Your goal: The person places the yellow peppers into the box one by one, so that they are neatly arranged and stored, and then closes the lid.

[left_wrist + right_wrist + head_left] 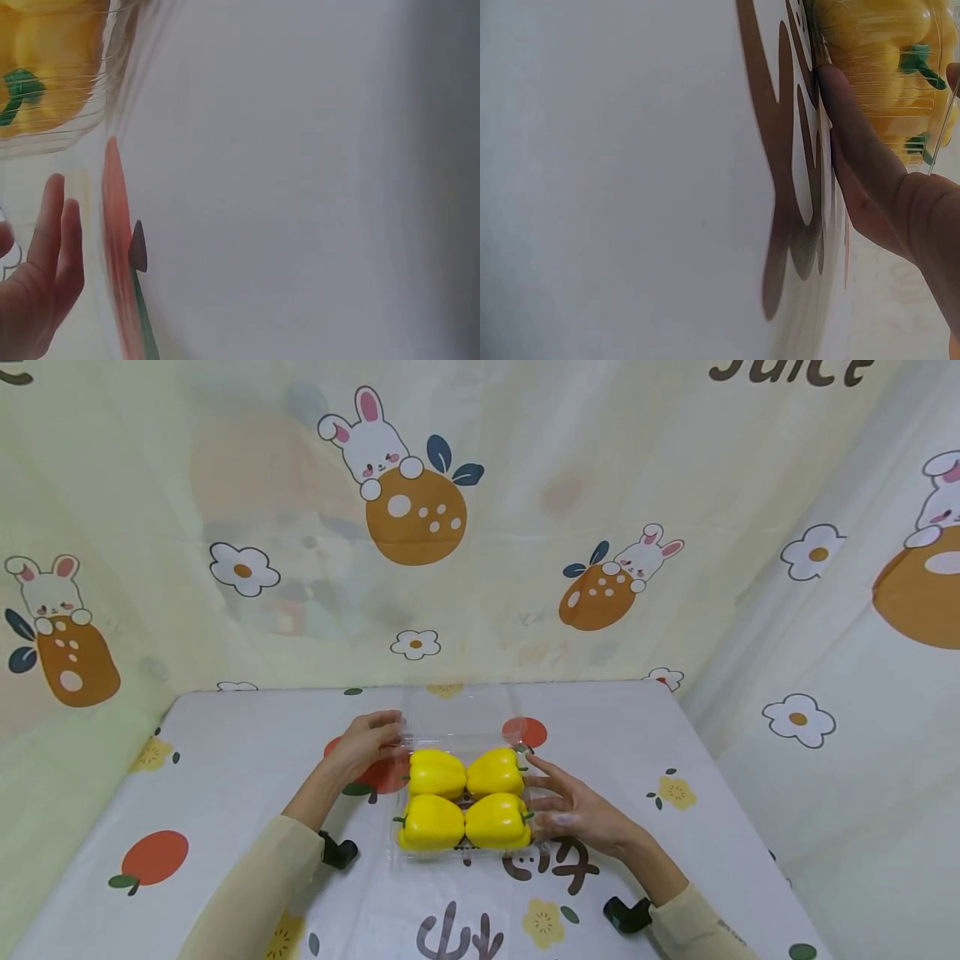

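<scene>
Several yellow bell peppers (pixel 433 821) with green stems lie in two rows in a clear plastic clamshell box (pixel 420 855). Its transparent lid (pixel 465 714) is folded back toward the far side of the table. By the lid's left edge, near the hinge, is my left hand (pixel 367 743), its fingers extended; in the left wrist view those fingers (pixel 49 240) stand straight beside the box. My right hand (pixel 573 806) rests along the box's right wall with spread, slightly bent fingers. The right wrist view shows one finger (pixel 862 135) lying low against the ribbed side.
A white cloth printed with fruit, flowers and dark lettering covers the table (pixel 637 860). Patterned curtains (pixel 495 568) hang behind it and at both sides. A black wrist device (pixel 339 852) sits at the left sleeve, another black device (pixel 627 915) at the right.
</scene>
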### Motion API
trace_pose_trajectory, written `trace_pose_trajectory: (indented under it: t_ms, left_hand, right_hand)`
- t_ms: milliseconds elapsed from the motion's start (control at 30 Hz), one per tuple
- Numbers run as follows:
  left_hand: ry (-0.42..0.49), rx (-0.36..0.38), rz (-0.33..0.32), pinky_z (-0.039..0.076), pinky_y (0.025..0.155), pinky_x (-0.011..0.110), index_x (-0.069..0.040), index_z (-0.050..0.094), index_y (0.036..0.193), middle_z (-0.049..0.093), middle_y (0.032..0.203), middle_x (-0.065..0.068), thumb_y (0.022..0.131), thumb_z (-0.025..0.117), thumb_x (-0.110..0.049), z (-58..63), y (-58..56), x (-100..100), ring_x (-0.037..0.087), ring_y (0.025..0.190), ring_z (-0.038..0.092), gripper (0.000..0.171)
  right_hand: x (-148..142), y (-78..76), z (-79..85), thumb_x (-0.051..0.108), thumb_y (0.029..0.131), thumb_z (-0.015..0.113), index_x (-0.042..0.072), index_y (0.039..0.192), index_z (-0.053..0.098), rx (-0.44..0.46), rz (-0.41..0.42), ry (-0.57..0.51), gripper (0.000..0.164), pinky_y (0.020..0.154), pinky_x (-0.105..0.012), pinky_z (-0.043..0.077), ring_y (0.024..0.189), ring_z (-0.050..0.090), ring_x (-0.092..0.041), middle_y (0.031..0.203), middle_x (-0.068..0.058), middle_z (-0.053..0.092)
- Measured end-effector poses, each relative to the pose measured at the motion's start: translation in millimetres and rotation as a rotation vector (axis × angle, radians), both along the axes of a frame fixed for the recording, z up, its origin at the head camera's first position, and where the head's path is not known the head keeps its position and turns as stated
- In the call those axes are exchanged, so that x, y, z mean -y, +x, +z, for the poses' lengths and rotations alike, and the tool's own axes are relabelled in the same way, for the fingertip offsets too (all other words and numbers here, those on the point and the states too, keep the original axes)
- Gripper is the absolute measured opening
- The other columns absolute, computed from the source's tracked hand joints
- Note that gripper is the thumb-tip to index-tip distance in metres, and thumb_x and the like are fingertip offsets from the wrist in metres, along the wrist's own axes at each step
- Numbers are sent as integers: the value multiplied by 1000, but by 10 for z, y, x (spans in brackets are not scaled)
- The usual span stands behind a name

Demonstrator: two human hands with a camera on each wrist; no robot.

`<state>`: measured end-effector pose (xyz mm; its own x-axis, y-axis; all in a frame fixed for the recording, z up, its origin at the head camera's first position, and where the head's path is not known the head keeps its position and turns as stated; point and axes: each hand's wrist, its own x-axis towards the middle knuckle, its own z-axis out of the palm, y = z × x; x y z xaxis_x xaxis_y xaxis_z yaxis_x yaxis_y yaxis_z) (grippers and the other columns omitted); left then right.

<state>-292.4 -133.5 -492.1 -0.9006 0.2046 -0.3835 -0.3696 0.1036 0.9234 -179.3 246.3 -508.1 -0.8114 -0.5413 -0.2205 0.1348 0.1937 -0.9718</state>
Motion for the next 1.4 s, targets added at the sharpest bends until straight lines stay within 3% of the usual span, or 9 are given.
trace_pose_trajectory:
  t_ms: [200, 467, 867, 1133, 1400]
  left_hand:
    - [3, -25, 13, 63, 93, 25, -9, 37, 164, 46, 163, 18, 108, 59, -10, -7, 26, 14, 27, 122, 66, 61]
    - [77, -77, -10, 61, 99, 28, -4, 35, 164, 43, 165, 22, 110, 54, -8, 5, 56, 33, 38, 141, 58, 58]
    - [84, -135, 0, 58, 106, 36, -5, 40, 160, 40, 168, 19, 110, 53, -7, 2, 68, 34, 40, 139, 58, 52]
    - [38, -171, 32, 62, 97, 28, -6, 43, 158, 38, 169, 16, 107, 59, -6, 52, 70, 27, 35, 127, 62, 53]
    - [119, -204, 66, 63, 97, 32, -6, 41, 156, 37, 169, 16, 107, 57, -3, 99, 94, -7, 43, 145, 54, 52]
  right_hand:
    - [1, 2, -2, 16, 98, 72, 27, 172, 7, -8, 2, -2, 99, 111, -57, 55, 149, 45, -53, 173, -25, 24]
    - [-6, 6, 19, 18, 98, 73, 27, 172, 7, 1, 8, -15, 100, 111, -54, 56, 147, 48, -50, 173, -25, 24]
    - [-11, 6, 27, 13, 96, 71, 25, 172, 6, 3, 9, -15, 101, 110, -53, 57, 148, 47, -50, 174, -26, 22]
    - [-11, 4, 24, 11, 96, 71, 27, 172, 7, 10, 9, -13, 101, 109, -51, 58, 149, 45, -50, 174, -24, 22]
    - [-8, -9, 8, 13, 95, 72, 28, 172, 7, 1, 9, -9, 102, 111, -54, 56, 148, 47, -51, 173, -25, 24]
